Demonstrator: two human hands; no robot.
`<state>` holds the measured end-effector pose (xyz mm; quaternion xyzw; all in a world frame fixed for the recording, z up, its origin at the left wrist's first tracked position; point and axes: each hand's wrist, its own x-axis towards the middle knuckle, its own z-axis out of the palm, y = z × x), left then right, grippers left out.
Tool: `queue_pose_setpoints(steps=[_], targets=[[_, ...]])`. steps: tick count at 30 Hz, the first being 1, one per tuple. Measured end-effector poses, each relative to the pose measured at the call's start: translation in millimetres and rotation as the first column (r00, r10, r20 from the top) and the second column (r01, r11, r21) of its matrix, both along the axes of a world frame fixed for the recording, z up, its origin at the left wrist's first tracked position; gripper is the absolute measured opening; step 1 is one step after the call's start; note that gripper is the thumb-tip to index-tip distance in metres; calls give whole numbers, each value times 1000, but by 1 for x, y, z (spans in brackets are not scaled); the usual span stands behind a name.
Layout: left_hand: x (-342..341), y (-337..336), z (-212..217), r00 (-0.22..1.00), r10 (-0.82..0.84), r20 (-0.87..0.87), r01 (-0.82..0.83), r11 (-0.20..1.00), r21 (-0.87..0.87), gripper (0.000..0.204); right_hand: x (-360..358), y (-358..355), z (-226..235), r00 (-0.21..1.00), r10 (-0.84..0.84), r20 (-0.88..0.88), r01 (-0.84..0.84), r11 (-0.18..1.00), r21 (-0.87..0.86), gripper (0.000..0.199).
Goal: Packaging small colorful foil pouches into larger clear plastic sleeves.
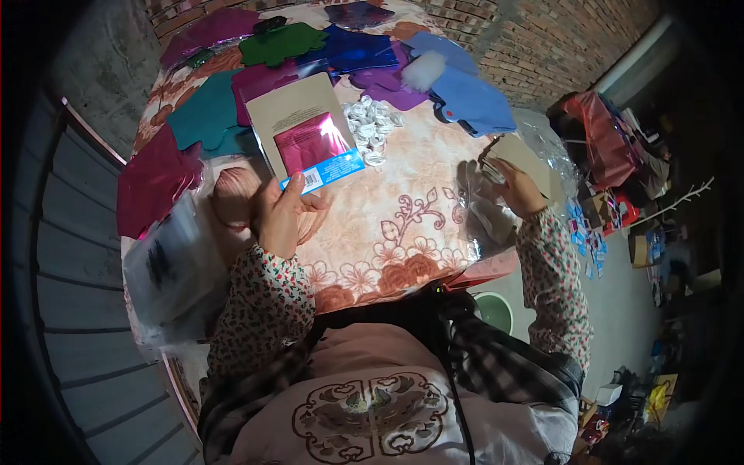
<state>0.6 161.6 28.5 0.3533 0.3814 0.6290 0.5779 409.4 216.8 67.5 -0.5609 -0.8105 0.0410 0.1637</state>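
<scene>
My left hand [284,221] pinches the lower edge of a tan backing card [273,105] between thumb and fingers. A shiny pink foil panel [310,142] shows on the card, and a blue label strip with a barcode [339,168] runs along its bottom. At the table's right edge my right hand [521,190] is bent, its fingertips closed by a thin dark strip [490,147]; what they grip is too small to make out. Beside it lie a beige card [535,161] and clear plastic [490,221]. White coiled bundles [372,128] lie right of the held card.
Across the back of the flower-patterned cloth [387,186] lie green [283,44], blue [477,101], teal [203,112] and magenta [155,182] pieces. Clear plastic bags [174,260] are at the left. A green basin [494,311] stands below the table's right side, near scattered blue packets [587,232].
</scene>
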Motion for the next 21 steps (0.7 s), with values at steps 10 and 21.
queue_pose_setpoints(steps=[10, 21], targets=[[0, 0, -4, 1000, -3, -22, 3, 1000, 21, 26, -34, 11, 10, 934, 206, 291, -163, 972, -167, 57], [2, -3, 3, 1000, -7, -9, 7, 1000, 23, 27, -15, 47, -22, 971, -166, 171, 210, 936, -284, 45]])
